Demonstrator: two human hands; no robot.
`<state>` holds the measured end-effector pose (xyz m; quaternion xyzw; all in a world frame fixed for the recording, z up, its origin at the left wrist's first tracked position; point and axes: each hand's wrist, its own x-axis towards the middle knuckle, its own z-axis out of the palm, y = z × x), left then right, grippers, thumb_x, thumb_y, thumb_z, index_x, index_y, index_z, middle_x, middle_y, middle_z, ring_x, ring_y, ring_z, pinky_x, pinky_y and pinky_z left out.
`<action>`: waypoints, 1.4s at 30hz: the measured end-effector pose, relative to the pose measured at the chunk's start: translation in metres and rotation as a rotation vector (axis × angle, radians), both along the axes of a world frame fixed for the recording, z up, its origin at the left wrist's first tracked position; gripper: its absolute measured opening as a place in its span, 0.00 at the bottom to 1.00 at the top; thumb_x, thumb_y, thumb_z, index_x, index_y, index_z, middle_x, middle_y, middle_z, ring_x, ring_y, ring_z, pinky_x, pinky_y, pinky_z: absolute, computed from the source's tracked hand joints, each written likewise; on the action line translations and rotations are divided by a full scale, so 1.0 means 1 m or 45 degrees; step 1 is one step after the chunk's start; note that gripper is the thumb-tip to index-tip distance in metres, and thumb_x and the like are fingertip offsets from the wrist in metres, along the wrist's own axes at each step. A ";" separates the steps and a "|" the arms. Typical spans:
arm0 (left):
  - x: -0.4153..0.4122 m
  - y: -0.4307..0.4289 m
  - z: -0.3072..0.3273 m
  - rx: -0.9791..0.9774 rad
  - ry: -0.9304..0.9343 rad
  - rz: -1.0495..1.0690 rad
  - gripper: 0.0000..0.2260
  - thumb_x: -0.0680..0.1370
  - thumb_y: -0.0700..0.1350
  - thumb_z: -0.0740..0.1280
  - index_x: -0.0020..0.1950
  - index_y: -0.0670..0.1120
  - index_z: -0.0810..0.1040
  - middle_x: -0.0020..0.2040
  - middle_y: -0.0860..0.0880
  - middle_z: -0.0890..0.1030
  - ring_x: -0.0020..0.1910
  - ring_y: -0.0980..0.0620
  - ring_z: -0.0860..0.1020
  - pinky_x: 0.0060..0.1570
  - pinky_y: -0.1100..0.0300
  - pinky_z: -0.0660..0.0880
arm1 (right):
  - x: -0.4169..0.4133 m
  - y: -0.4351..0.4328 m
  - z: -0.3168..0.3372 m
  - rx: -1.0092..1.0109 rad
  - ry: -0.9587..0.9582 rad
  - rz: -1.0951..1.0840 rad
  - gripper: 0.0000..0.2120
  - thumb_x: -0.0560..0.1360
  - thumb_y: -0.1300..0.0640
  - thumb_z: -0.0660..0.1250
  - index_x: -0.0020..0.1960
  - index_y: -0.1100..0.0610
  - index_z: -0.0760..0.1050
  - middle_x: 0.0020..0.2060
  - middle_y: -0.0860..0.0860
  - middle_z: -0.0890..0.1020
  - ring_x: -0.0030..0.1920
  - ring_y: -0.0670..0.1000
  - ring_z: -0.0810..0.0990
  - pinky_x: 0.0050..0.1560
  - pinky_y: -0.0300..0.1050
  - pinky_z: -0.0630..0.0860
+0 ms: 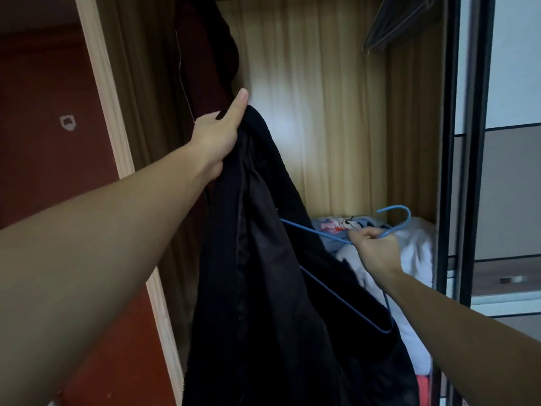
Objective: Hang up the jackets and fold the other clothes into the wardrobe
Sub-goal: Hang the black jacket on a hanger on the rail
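Left hand (218, 133) at 10 o'clock gripping the top edge of a long black fabric jacket (278, 288) held up inside the open wooden wardrobe (336, 112), right hand (376, 249) at 4 o'clock, fingers curled round the neck of a blue wire hanger (322, 232) reaching partly inside the jacket, folded pale clothes (415, 247) on the shelf behind

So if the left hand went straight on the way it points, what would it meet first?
Probably the wardrobe's wooden back panel. The left hand, gripping the black jacket, points up and inward, just right of the hanging dark red garment; depth is unclear, so it might brush that first.
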<state>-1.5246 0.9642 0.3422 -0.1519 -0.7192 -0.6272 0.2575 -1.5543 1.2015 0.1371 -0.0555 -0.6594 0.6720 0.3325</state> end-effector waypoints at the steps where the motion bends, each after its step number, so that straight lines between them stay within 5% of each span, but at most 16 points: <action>1: -0.002 0.000 -0.001 -0.012 0.012 -0.005 0.22 0.74 0.65 0.67 0.49 0.47 0.74 0.45 0.50 0.80 0.45 0.55 0.81 0.48 0.63 0.78 | 0.000 0.000 0.003 0.045 0.008 0.032 0.12 0.72 0.65 0.69 0.31 0.55 0.75 0.24 0.44 0.76 0.27 0.38 0.73 0.34 0.33 0.71; 3: -0.005 0.002 -0.003 -0.034 0.038 -0.035 0.21 0.73 0.65 0.67 0.50 0.48 0.73 0.46 0.48 0.78 0.45 0.54 0.79 0.48 0.64 0.77 | -0.005 -0.002 0.000 0.101 -0.032 0.159 0.06 0.72 0.66 0.70 0.42 0.56 0.82 0.34 0.47 0.82 0.36 0.40 0.77 0.37 0.29 0.74; 4: -0.007 0.004 -0.005 -0.034 0.044 -0.045 0.20 0.73 0.65 0.67 0.50 0.49 0.72 0.46 0.49 0.78 0.45 0.54 0.78 0.48 0.65 0.77 | -0.007 -0.004 -0.006 0.084 -0.076 0.240 0.06 0.73 0.66 0.70 0.45 0.57 0.82 0.31 0.48 0.81 0.32 0.42 0.77 0.31 0.31 0.73; 7: -0.007 0.009 -0.008 -0.031 0.036 -0.030 0.21 0.73 0.65 0.67 0.50 0.48 0.74 0.47 0.48 0.78 0.46 0.54 0.78 0.53 0.63 0.76 | -0.009 -0.012 -0.024 -0.199 -0.173 0.472 0.05 0.77 0.64 0.66 0.45 0.57 0.80 0.18 0.46 0.63 0.18 0.44 0.58 0.20 0.33 0.53; 10: -0.004 0.015 -0.012 -0.021 0.020 -0.020 0.20 0.75 0.62 0.68 0.47 0.45 0.79 0.44 0.49 0.82 0.43 0.56 0.81 0.44 0.68 0.77 | -0.007 -0.025 -0.012 -0.701 -0.086 0.707 0.07 0.81 0.59 0.59 0.46 0.56 0.75 0.18 0.45 0.56 0.16 0.42 0.53 0.18 0.33 0.50; 12: -0.001 0.025 -0.017 -0.057 -0.006 -0.026 0.17 0.76 0.60 0.68 0.41 0.46 0.79 0.37 0.52 0.81 0.34 0.59 0.80 0.35 0.71 0.74 | -0.009 -0.045 0.006 -0.775 -0.036 0.795 0.08 0.81 0.57 0.59 0.46 0.55 0.74 0.17 0.45 0.56 0.16 0.42 0.53 0.18 0.33 0.49; 14: 0.003 0.034 -0.020 -0.190 -0.054 0.005 0.20 0.75 0.64 0.66 0.42 0.47 0.75 0.34 0.53 0.75 0.30 0.58 0.76 0.34 0.69 0.73 | -0.011 -0.066 0.020 -0.714 -0.039 0.807 0.07 0.81 0.57 0.60 0.45 0.55 0.74 0.17 0.44 0.57 0.16 0.42 0.53 0.19 0.32 0.49; 18: 0.011 0.025 -0.012 -0.239 -0.236 -0.019 0.36 0.71 0.74 0.59 0.63 0.45 0.77 0.49 0.52 0.80 0.53 0.52 0.79 0.62 0.55 0.73 | -0.023 -0.073 0.008 -0.749 -0.120 0.717 0.06 0.80 0.59 0.59 0.45 0.55 0.72 0.17 0.45 0.56 0.16 0.42 0.54 0.18 0.31 0.50; 20: 0.014 0.016 -0.008 -0.245 -0.267 -0.056 0.40 0.70 0.74 0.59 0.70 0.46 0.72 0.54 0.53 0.79 0.57 0.52 0.77 0.63 0.55 0.70 | -0.028 -0.072 -0.005 -0.770 -0.164 0.653 0.03 0.79 0.60 0.60 0.48 0.57 0.73 0.18 0.45 0.56 0.16 0.42 0.54 0.18 0.32 0.51; 22: 0.017 0.012 -0.007 -0.286 -0.243 -0.107 0.33 0.72 0.67 0.67 0.67 0.46 0.75 0.54 0.51 0.81 0.54 0.50 0.80 0.56 0.58 0.75 | -0.032 -0.077 -0.013 -0.776 -0.199 0.620 0.04 0.79 0.61 0.61 0.52 0.58 0.73 0.19 0.46 0.57 0.16 0.43 0.55 0.17 0.33 0.52; 24: 0.018 0.010 -0.007 -0.394 -0.225 -0.111 0.20 0.71 0.50 0.76 0.58 0.41 0.81 0.49 0.44 0.85 0.48 0.46 0.84 0.47 0.56 0.81 | -0.035 -0.082 -0.016 -0.740 -0.216 0.620 0.05 0.79 0.60 0.62 0.53 0.58 0.74 0.21 0.47 0.57 0.17 0.43 0.55 0.17 0.34 0.52; 27: 0.017 0.004 -0.006 -0.580 -0.195 -0.055 0.16 0.69 0.37 0.77 0.55 0.36 0.82 0.47 0.41 0.85 0.44 0.46 0.85 0.44 0.54 0.83 | -0.027 -0.083 -0.018 -0.691 -0.223 0.837 0.04 0.79 0.57 0.61 0.49 0.56 0.73 0.20 0.45 0.60 0.17 0.42 0.55 0.18 0.34 0.51; 31: 0.014 -0.006 -0.009 -0.505 -0.059 -0.098 0.12 0.70 0.35 0.75 0.53 0.37 0.82 0.43 0.44 0.85 0.40 0.50 0.85 0.39 0.60 0.81 | -0.012 -0.076 -0.026 -0.751 -0.298 1.437 0.13 0.71 0.41 0.66 0.43 0.51 0.76 0.24 0.45 0.72 0.19 0.42 0.57 0.23 0.35 0.46; 33: 0.009 -0.012 -0.010 -0.441 -0.009 -0.085 0.12 0.71 0.35 0.75 0.54 0.37 0.82 0.45 0.44 0.85 0.42 0.49 0.85 0.42 0.58 0.81 | -0.011 -0.076 -0.028 -0.668 -0.330 1.498 0.17 0.62 0.42 0.75 0.40 0.51 0.74 0.23 0.46 0.69 0.18 0.42 0.58 0.21 0.33 0.48; 38: -0.001 -0.031 -0.009 -0.329 0.099 -0.017 0.07 0.72 0.39 0.75 0.48 0.44 0.81 0.44 0.46 0.85 0.42 0.50 0.84 0.43 0.59 0.81 | -0.020 -0.072 -0.012 -0.303 -0.352 1.189 0.14 0.69 0.47 0.71 0.37 0.51 0.67 0.22 0.46 0.58 0.18 0.42 0.54 0.19 0.33 0.49; 42: -0.018 -0.046 -0.020 -0.432 0.179 0.248 0.05 0.73 0.48 0.75 0.44 0.49 0.82 0.46 0.47 0.85 0.46 0.50 0.84 0.50 0.52 0.81 | -0.030 -0.050 0.014 0.002 -0.368 0.950 0.10 0.75 0.50 0.70 0.41 0.52 0.71 0.25 0.47 0.60 0.19 0.43 0.54 0.21 0.33 0.49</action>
